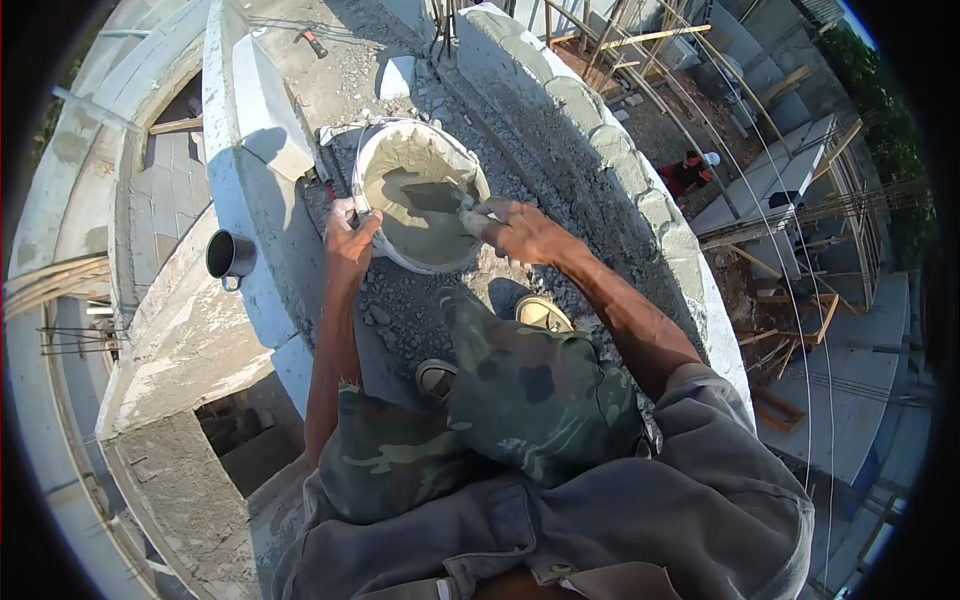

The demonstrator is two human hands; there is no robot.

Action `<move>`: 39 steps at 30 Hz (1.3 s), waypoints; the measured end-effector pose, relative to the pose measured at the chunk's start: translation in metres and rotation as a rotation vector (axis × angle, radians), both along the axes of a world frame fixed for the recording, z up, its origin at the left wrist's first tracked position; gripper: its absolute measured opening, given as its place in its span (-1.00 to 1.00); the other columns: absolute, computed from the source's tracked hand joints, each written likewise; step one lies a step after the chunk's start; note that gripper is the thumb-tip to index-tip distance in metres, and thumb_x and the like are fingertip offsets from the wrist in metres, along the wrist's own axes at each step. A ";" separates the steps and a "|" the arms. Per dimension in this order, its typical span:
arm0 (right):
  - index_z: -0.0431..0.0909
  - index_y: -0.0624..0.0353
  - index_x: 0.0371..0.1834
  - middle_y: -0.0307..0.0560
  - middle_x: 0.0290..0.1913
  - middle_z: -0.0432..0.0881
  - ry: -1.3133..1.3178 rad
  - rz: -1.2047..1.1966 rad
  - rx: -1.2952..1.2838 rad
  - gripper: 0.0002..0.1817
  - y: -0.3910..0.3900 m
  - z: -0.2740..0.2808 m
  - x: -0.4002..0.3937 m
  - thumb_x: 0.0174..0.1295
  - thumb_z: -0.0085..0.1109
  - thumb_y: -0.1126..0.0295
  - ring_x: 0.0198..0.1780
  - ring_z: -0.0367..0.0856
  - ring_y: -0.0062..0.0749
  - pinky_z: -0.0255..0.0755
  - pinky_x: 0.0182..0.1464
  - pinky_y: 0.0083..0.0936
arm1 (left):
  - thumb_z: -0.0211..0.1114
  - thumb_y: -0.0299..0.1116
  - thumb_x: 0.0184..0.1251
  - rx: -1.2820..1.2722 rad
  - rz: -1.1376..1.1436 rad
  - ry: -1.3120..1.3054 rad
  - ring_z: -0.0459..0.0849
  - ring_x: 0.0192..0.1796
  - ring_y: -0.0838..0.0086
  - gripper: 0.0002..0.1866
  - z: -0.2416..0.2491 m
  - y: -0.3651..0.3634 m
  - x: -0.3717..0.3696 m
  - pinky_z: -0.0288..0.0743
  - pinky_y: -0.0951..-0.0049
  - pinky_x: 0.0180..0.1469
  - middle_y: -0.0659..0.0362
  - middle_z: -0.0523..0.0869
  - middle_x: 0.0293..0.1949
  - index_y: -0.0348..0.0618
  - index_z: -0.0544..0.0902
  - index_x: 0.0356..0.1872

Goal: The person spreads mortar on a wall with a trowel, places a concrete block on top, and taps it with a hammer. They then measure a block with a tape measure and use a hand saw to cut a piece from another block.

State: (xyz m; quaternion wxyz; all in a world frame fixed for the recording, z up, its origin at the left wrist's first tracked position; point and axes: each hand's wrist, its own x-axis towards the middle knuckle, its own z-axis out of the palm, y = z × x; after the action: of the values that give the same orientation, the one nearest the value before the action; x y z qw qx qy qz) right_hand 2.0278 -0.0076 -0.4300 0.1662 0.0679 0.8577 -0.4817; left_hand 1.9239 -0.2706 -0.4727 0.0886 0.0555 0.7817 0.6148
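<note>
A white bucket (395, 143), crusted with mortar, stands on the rubble in front of my feet. Wet grey mortar (415, 232) lies inside it. My left hand (350, 235) is closed on the bucket's near-left rim, thumb over the edge. At the right side of the bucket, my right hand (520, 232) is closed around a mortar-coated tool, apparently a trowel (466, 203), whose end reaches into the bucket. The fingers and mortar hide most of its shape.
A dark metal mug (230, 255) sits on the white block wall (275, 250) at left. A red-and-black-handled tool (314, 43) lies farther ahead. Mortar lumps (610, 145) top the right-hand wall. Lower down at right are a person in a white helmet (690, 172), timber and cables.
</note>
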 end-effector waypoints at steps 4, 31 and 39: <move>0.43 0.19 0.19 0.09 -0.06 0.59 -0.200 0.015 -0.212 -0.54 -0.003 -0.045 -0.028 0.29 0.00 0.19 -0.19 0.64 -0.07 0.57 -0.18 -0.27 | 0.35 -0.33 0.18 -0.144 0.021 0.175 0.60 -0.22 0.45 -0.63 0.008 0.005 0.002 0.46 0.40 -0.07 0.06 0.68 -0.23 -0.34 0.53 -0.07; 0.21 0.30 0.23 0.16 -0.03 0.43 0.241 -0.801 0.569 -0.39 0.029 -0.003 0.351 0.17 0.25 0.34 -0.11 0.55 -0.11 0.45 -0.05 -0.27 | 0.36 -0.20 0.25 -0.058 0.007 -0.192 0.62 -0.15 0.42 -0.58 0.011 -0.006 -0.007 0.57 0.36 -0.19 0.17 0.62 -0.12 -0.13 0.50 0.06; 0.17 0.29 0.14 0.07 -0.23 0.48 -0.154 -0.831 0.235 -0.36 0.052 -0.071 0.390 0.13 0.36 0.30 -0.22 0.51 -0.23 0.43 -0.17 -0.29 | 0.36 -0.20 0.24 -0.048 -0.005 -0.186 0.62 -0.13 0.39 -0.58 0.006 -0.009 -0.008 0.59 0.35 -0.18 0.16 0.61 -0.10 -0.13 0.50 0.06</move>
State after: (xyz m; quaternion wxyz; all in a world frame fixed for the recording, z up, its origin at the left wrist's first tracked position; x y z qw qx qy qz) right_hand 2.4182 0.0444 -0.5006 0.0130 0.4612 0.7918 -0.4003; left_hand 1.9161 -0.2797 -0.4670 0.1633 -0.0020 0.7845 0.5982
